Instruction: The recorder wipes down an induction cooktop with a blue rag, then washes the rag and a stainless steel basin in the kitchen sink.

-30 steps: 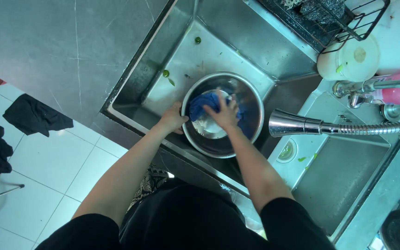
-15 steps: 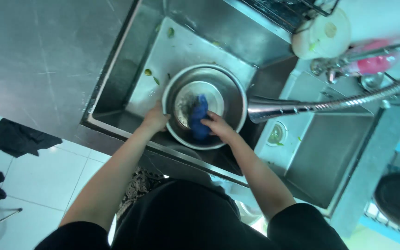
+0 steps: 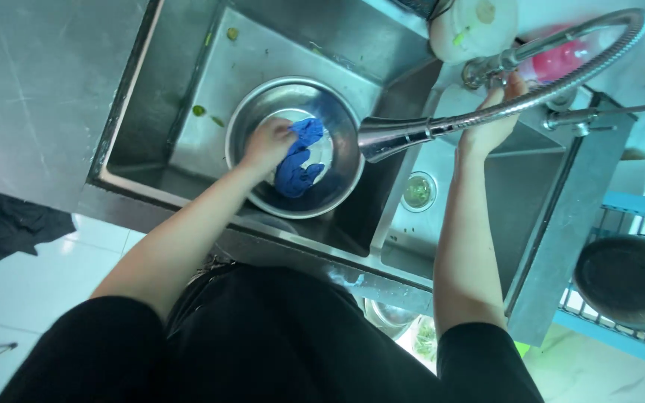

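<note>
Right hand (image 3: 490,123) left for faucet (image 3: 442,130) — cloth (image 3: 298,160) under left hand (image 3: 266,142).

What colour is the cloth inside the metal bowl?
Blue. The cloth lies in the bowl under the left hand; the head view shows it.

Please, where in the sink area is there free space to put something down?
Free: the left basin floor left of the steel bowl, apart from small green scraps, and the right basin beyond the drain. Crowded: the bowl, where the left hand presses a blue cloth, and around the faucet by the right hand.
</note>
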